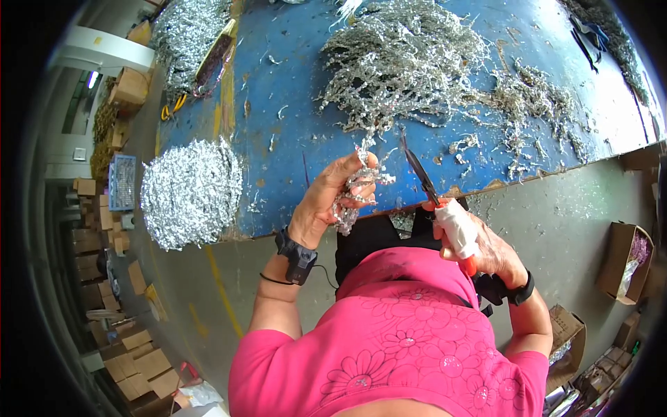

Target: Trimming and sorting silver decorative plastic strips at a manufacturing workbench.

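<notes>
My left hand [332,191] is closed round the gathered end of a bunch of silver tinsel strands [358,191], at the near edge of the blue table. From there the strands fan out into a large loose silver tinsel pile [410,59] lying farther back. In my right hand [479,240] is a pair of scissors [420,170], its orange handle wrapped in white material. The blades point up and away from me, just right of the bunch and apart from my left hand. The blades look nearly closed.
A compact silver tinsel bundle [192,194] lies at the table's left front, with another tinsel heap [187,42] behind it. Yellow-handled scissors [174,106] rest nearby. Duller tinsel scraps [535,104] spread over the blue table [274,90] at right. Cardboard boxes [625,264] stand on the floor.
</notes>
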Motion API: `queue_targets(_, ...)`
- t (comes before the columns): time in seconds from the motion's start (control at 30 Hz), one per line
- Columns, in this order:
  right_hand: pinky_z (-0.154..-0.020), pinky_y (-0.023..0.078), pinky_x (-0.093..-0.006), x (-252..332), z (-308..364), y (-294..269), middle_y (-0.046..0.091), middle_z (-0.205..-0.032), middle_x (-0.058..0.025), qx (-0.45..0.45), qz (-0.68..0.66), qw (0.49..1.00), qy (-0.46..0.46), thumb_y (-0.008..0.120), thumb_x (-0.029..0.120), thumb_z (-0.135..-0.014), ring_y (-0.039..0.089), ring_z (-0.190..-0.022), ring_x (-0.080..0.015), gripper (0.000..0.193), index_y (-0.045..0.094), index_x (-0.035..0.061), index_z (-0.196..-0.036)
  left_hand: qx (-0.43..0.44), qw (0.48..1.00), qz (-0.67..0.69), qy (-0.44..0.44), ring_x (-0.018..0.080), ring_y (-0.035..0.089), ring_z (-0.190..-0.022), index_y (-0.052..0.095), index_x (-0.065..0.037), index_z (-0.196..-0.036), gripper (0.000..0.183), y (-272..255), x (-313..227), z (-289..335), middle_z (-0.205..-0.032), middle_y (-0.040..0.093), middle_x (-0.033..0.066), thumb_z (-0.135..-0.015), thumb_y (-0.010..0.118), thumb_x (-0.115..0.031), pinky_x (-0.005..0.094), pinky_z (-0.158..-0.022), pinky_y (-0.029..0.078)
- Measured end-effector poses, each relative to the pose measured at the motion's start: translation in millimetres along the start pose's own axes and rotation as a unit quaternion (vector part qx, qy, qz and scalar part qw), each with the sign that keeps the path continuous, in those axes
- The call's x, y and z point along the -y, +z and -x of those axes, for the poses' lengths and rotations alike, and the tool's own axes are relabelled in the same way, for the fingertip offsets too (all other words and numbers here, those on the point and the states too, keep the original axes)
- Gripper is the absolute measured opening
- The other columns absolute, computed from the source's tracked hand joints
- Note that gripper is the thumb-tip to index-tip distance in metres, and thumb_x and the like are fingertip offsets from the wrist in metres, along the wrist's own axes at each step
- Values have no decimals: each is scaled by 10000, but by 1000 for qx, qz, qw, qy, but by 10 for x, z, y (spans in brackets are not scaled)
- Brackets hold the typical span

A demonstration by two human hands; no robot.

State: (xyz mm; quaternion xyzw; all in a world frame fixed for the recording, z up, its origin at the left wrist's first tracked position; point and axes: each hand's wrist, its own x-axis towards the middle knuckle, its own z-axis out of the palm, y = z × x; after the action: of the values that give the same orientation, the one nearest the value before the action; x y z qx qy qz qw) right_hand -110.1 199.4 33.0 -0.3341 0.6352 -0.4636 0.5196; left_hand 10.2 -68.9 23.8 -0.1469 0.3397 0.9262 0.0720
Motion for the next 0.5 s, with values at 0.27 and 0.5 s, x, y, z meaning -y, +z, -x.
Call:
queue_targets(0.27, -806, 480, -346, 139, -83, 31, 626, -1033, -112, 33, 11, 999, -28, 796, 286, -767, 607, -894, -199, 752, 389, 43, -1350, -11, 1000, -30, -4, 50, 401, -481, 586, -69, -1002, 340, 12, 42, 6, -576, 473, -32, -947, 574, -405, 204, -452, 320)
queue_targets(0.5, -771, 489, -302, 58, -157, 79, 646, -988, -87, -15, 16, 998, -64, 763, 230, -796, 609, -862, -144, 514, 517, 21, -1196, -1, 1000, -15, -12, 60, 405, -472, 561, -59, -992, 312, 88, 45, 21, -620, 476, -18, -926, 618, -359, 217, -453, 300)
